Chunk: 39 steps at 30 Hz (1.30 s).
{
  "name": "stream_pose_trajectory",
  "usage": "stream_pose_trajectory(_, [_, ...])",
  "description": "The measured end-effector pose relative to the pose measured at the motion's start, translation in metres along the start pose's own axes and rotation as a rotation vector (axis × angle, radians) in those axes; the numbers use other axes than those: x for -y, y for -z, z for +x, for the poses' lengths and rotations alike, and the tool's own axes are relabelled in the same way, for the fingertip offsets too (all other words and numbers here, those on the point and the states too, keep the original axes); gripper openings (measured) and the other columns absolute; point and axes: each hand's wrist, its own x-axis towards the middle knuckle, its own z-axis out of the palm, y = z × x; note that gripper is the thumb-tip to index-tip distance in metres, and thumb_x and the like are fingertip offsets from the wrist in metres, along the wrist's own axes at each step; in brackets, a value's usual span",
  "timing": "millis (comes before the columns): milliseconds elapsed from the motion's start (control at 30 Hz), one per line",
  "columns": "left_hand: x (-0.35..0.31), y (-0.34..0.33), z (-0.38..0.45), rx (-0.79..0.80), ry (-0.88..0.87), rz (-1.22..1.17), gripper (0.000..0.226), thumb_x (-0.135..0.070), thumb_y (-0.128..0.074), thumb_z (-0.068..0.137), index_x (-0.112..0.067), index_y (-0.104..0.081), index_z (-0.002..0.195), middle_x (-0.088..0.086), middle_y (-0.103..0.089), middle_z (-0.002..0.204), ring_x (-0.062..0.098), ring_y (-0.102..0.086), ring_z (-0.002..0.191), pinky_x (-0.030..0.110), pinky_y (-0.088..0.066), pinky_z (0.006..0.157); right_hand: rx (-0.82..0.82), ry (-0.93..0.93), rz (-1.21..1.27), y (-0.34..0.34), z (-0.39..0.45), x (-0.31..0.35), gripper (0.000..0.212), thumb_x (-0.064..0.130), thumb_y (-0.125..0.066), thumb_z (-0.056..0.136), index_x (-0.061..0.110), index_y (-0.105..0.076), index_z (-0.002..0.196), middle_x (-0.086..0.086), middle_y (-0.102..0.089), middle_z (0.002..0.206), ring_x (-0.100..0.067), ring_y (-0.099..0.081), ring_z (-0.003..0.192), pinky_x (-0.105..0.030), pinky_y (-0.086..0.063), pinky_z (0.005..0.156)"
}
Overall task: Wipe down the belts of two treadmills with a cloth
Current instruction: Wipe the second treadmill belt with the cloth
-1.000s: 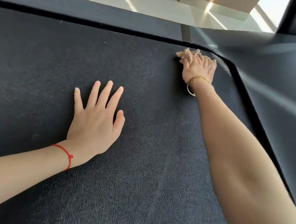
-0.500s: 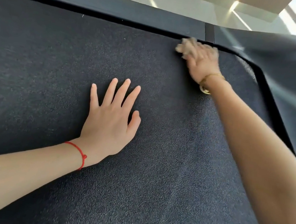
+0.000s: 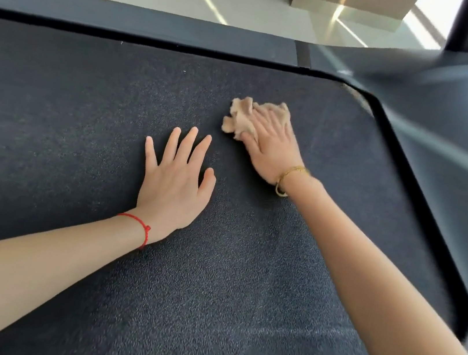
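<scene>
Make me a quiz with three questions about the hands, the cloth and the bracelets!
1. Where is the cloth?
A. under the right hand
B. under the left hand
C. on the floor

2. What colour is the string on the left wrist?
A. blue
B. red
C. green

3. How is the left hand?
A. in a fist
B. lifted in the air
C. flat on the belt, fingers spread

Answers: 1 A, the right hand presses on the cloth; 2 B, the string is red; 3 C, the palm lies flat on the belt.
</scene>
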Motion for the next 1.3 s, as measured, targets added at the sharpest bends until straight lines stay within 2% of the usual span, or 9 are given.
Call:
stream_pose_trajectory(100, [0.008,0.002,-0.004,0.005,-0.033,-0.009,0.064,-0.048,-0.013,0.099,-0.027,-0.015,0.159,-0.001,-0.012,0.167,0.021,-0.004,0.154,0.057,-0.003,0.122,-0.038,-0.021,0.029,0.008,-0.026,-0.021,0.058,0.042,-0.022,0.1,0.013,-0.033,0.149,-0.005,-0.033,0.156,-0.025,-0.019,0.147,-0.046,-0.002,0.121])
stream_pose_trajectory(200, [0.028,0.007,-0.016,0.008,-0.052,-0.018,0.06,-0.048,-0.014,0.101,-0.031,-0.014,0.159,-0.004,-0.01,0.167,0.017,-0.003,0.154,0.054,-0.002,0.123,-0.088,-0.26,-0.042,0.02,-0.046,-0.062,0.067,0.045,-0.016,0.093,0.013,-0.035,0.148,-0.009,-0.043,0.148,-0.03,-0.027,0.142,-0.049,-0.002,0.12])
stream_pose_trajectory(300, [0.05,0.013,-0.03,0.017,-0.052,-0.014,0.059,-0.049,-0.021,0.102,-0.033,-0.012,0.158,-0.005,-0.008,0.167,0.016,-0.002,0.153,0.055,-0.001,0.122,-0.07,-0.411,-0.069,0.022,-0.062,-0.062,0.057,0.042,-0.023,0.099,0.016,-0.035,0.148,-0.009,-0.04,0.148,-0.03,-0.023,0.143,-0.051,0.0,0.12])
stream_pose_trajectory(467, [0.073,0.022,-0.045,0.037,-0.043,-0.021,0.059,-0.049,-0.023,0.101,-0.036,-0.012,0.158,-0.007,-0.008,0.167,0.014,-0.001,0.153,0.057,0.0,0.122,-0.015,-0.12,-0.104,0.015,-0.078,0.039,0.06,0.044,-0.014,0.094,0.014,-0.047,0.134,-0.005,-0.053,0.128,-0.032,-0.041,0.126,-0.054,-0.018,0.114])
stream_pose_trajectory(600, [0.097,0.029,-0.065,0.034,-0.016,-0.029,0.058,-0.045,-0.023,0.102,-0.034,-0.011,0.158,-0.006,-0.007,0.167,0.014,0.001,0.153,0.055,-0.001,0.122,0.061,0.093,0.07,0.004,-0.116,0.119,0.058,0.047,-0.019,0.101,0.022,-0.026,0.153,0.004,-0.024,0.16,-0.02,-0.01,0.15,-0.044,0.002,0.122])
stream_pose_trajectory(733, [0.126,0.037,-0.086,0.042,0.016,-0.037,0.058,-0.045,-0.02,0.102,-0.035,-0.009,0.158,-0.006,-0.006,0.167,0.014,0.003,0.153,0.053,0.001,0.123,0.091,0.103,0.15,0.003,-0.126,0.118,0.054,0.044,-0.025,0.104,0.026,-0.019,0.155,0.009,-0.01,0.162,-0.014,0.003,0.15,-0.038,0.006,0.122])
stream_pose_trajectory(967, [0.17,0.051,-0.111,0.053,0.059,-0.034,0.058,-0.047,-0.019,0.102,-0.036,-0.008,0.158,-0.007,-0.004,0.167,0.013,0.005,0.153,0.056,0.003,0.122,0.001,-0.269,0.05,-0.007,-0.074,0.121,0.056,0.044,-0.021,0.104,0.023,-0.016,0.155,0.006,-0.017,0.161,-0.016,-0.004,0.149,-0.042,0.006,0.121])
stream_pose_trajectory(1133, [0.18,0.051,-0.118,0.025,0.054,-0.037,0.058,-0.046,-0.021,0.103,-0.033,-0.011,0.159,-0.005,-0.007,0.167,0.014,0.003,0.153,0.056,0.002,0.122,-0.007,0.026,0.024,-0.008,-0.095,0.198,0.065,0.048,-0.013,0.098,0.015,-0.027,0.152,0.0,-0.033,0.154,-0.024,-0.02,0.145,-0.048,-0.001,0.121])
stream_pose_trajectory(1300, [0.179,0.048,-0.12,-0.027,0.034,-0.042,0.057,-0.04,-0.025,0.103,-0.029,-0.017,0.158,-0.001,-0.013,0.166,0.017,-0.003,0.154,0.056,-0.001,0.122,0.067,0.225,0.149,-0.012,-0.143,0.232,0.055,0.044,-0.024,0.101,0.022,-0.031,0.151,0.002,-0.024,0.16,-0.021,-0.011,0.15,-0.045,-0.003,0.122])
